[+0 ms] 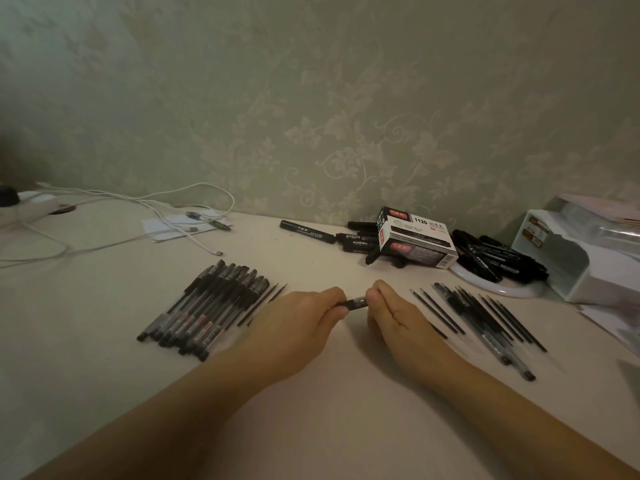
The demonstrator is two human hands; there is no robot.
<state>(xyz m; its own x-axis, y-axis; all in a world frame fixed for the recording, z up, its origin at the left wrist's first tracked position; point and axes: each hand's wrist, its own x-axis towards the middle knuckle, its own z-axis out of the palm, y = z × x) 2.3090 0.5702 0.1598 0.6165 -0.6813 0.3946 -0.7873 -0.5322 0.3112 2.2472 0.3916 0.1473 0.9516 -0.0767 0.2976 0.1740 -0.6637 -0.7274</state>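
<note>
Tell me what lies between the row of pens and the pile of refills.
In the head view, the left hand and the right hand are there, together holding one black pen over the table.

A marker box (415,237) lies among black markers (306,231); white cables (211,250) trail toward what may be a power strip (31,202).

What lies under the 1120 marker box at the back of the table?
Black markers poke out from under the box at its left side and front edge, so it seems to rest on them. How many lie beneath, and whether it touches the table, is covered.
</note>
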